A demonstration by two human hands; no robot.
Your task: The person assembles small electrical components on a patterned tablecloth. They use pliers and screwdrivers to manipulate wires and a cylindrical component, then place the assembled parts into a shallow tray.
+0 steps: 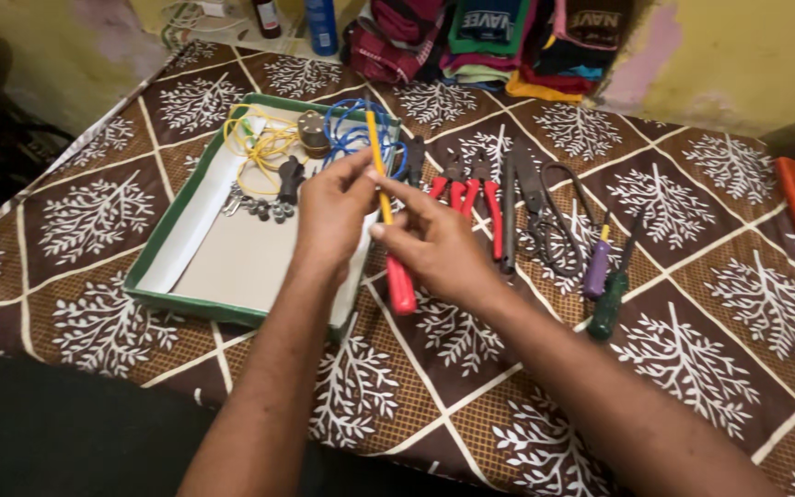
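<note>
My forearms come in from the bottom edge, elbows cut off, over a table (692, 368) covered in a brown cloth with white tree patterns. My right hand (434, 244) is closed around a screwdriver (385, 198) with a yellow shaft and a red handle; the handle pokes out below my palm, and my fingers hide the middle of it. My left hand (333, 207) pinches the yellow shaft higher up, between thumb and fingertips, so part of the shaft is covered there too. Just behind and left of my hands sits a green tray (154, 276) with a pale bottom, holding yellow wire (259, 147), blue wire (347, 133), a dark clip and small metal bits I cannot make out. To the right lie red-handled pliers (489, 207), scissors (549, 216) and two small screwdrivers (604, 281). Farthest off, folded clothes (499, 41) and a blue bottle (322, 26) are cut off by the top edge.
</note>
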